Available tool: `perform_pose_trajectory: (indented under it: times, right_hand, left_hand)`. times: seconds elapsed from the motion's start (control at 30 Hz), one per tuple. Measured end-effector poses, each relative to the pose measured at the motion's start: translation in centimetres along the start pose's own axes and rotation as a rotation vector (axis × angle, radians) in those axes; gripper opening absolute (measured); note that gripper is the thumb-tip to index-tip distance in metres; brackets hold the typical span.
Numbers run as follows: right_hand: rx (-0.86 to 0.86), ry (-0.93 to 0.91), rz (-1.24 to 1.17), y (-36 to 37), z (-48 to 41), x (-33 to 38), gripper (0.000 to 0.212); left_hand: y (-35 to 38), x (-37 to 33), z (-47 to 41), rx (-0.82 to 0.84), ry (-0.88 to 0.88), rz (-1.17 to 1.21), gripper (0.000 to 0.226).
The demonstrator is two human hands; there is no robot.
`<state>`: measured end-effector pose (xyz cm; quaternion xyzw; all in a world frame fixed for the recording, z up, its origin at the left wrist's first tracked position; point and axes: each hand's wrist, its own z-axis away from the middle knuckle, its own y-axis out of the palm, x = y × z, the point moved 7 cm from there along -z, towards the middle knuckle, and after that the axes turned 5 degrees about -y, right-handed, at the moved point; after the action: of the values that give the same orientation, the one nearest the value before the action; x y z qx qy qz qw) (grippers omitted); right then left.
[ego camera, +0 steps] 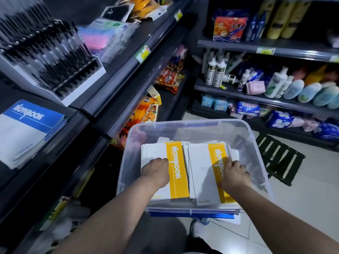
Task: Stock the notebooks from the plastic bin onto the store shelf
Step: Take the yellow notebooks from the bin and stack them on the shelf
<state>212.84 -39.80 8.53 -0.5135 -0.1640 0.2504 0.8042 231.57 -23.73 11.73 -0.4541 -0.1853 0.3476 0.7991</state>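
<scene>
A clear plastic bin point(256, 143) in front of me holds two stacks of white notebooks with yellow bands. My left hand point(156, 170) lies on the left stack point(178, 171), fingers curled down over its top notebook. My right hand point(233, 175) is on the right stack point(201, 167), fingers bent at the yellow band's edge. A pile of blue-and-white notebooks point(25, 129) lies on the dark store shelf point(78, 118) at my left.
A rack of black pens point(45, 52) stands behind the blue notebooks. Lower left shelves hold snack packets point(170, 76). Shelves of bottles and packs point(275, 85) fill the right. A dark folding stool point(280, 160) lies on the floor beside the bin.
</scene>
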Motion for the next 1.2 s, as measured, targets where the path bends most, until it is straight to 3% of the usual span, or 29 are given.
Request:
perform_pose_trajectory:
  times: [0.1, 0.3, 0.53, 0.77, 0.87, 0.97, 1.2]
  right_hand:
    - [0.002, 0.063, -0.039, 0.0, -0.2, -0.4, 0.060]
    - [0.019, 0.081, -0.257, 1.0, -0.7, 0.3, 0.064]
    - [0.028, 0.162, -0.340, 1.0, -0.6, 0.1, 0.072]
    - [0.012, 0.145, -0.248, 0.9, -0.5, 0.5, 0.083]
    - [0.030, 0.139, -0.381, 1.4, -0.7, 0.9, 0.085]
    - [0.053, 0.185, -0.636, 1.6, -1.3, 0.5, 0.076]
    - [0.002, 0.091, -0.652, 0.5, -0.8, 1.6, 0.034]
  left_hand:
    - [0.5, 0.1, 0.0, 0.011, -0.008, 0.006, 0.038]
    - [0.4, -0.4, -0.2, -0.018, 0.006, 0.040, 0.035]
    - [0.5, -0.2, 0.1, -0.031, 0.012, 0.043, 0.034]
    - [0.4, 0.3, 0.5, -0.043, 0.008, 0.048, 0.033]
    - [0.2, 0.5, 0.5, -0.056, 0.007, 0.051, 0.033]
    - [0.2, 0.8, 0.5, -0.065, -0.001, 0.062, 0.035]
    - [0.6, 1.4, 0.4, -0.059, -0.011, 0.061, 0.035]
